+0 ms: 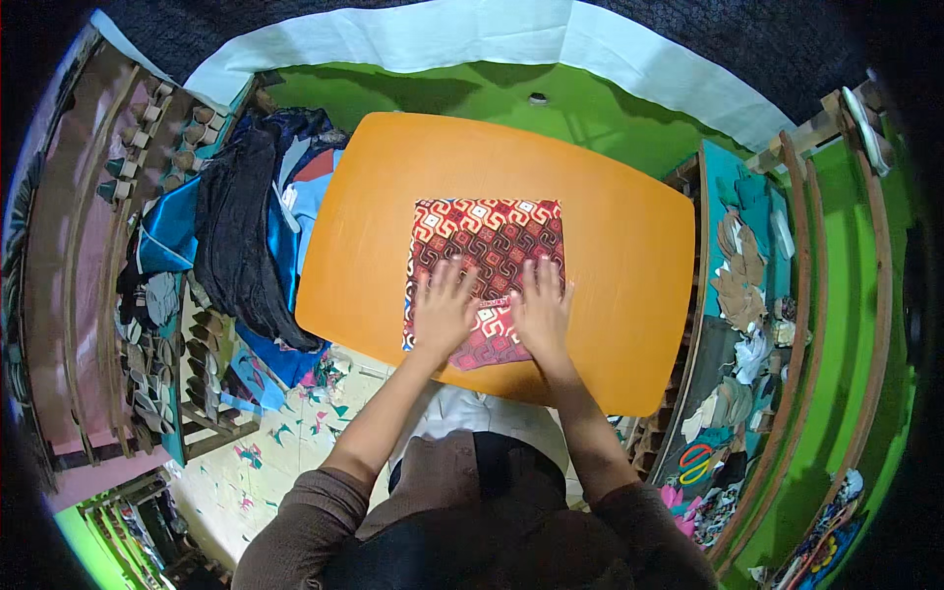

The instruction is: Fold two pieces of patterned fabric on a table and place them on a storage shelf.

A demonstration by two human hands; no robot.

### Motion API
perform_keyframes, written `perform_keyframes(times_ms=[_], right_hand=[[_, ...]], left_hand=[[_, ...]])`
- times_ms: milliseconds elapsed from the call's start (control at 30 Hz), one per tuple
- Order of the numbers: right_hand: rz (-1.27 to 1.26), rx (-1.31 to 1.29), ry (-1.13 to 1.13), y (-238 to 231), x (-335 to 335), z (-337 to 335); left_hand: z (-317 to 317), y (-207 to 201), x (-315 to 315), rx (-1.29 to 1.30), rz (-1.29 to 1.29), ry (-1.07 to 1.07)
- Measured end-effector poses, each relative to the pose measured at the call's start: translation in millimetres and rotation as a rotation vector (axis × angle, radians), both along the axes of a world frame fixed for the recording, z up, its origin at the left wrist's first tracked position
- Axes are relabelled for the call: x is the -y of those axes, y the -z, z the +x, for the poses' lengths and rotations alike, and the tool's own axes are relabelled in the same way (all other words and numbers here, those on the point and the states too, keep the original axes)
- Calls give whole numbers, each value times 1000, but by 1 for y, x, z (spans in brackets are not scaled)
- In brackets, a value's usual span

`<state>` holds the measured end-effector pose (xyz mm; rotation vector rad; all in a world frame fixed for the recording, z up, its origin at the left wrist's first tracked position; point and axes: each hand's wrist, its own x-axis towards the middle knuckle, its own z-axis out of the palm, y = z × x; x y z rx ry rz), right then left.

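A folded piece of red, maroon and cream patterned fabric [492, 228] lies on the orange table [629, 246]. Its near part is a lighter pinkish flap that reaches close to the table's front edge. My left hand [444, 307] rests flat on the fabric's left side, fingers stretched out and pointing away from me. On the right side my right hand [540, 313] presses down in the same way, its fingers slightly spread. Between the two hands a short folded edge shows in the cloth. Neither hand grips anything.
Dark and blue cloths [246, 226] are heaped left of the table. Wooden racks with shoe forms [202, 364] stand beyond them. At the right, a shelf holds brown scraps [739, 275] and scissors with red and yellow handles [694, 464]. Cloth snippets [280, 433] litter the floor.
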<state>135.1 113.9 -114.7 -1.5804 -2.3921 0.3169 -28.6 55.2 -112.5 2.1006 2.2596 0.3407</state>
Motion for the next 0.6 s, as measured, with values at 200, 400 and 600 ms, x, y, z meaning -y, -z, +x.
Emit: perform_keyframes(times_ms=[200, 400, 600], right_hand=[[-118, -389, 480, 32, -10, 63], [-609, -1325, 584, 23, -5, 16], [-965, -1304, 584, 2, -7, -3]], left_hand=[[-69, 7, 26, 244, -30, -346], [-56, 24, 9, 929, -11, -533], [-78, 25, -8, 1180, -331, -481]])
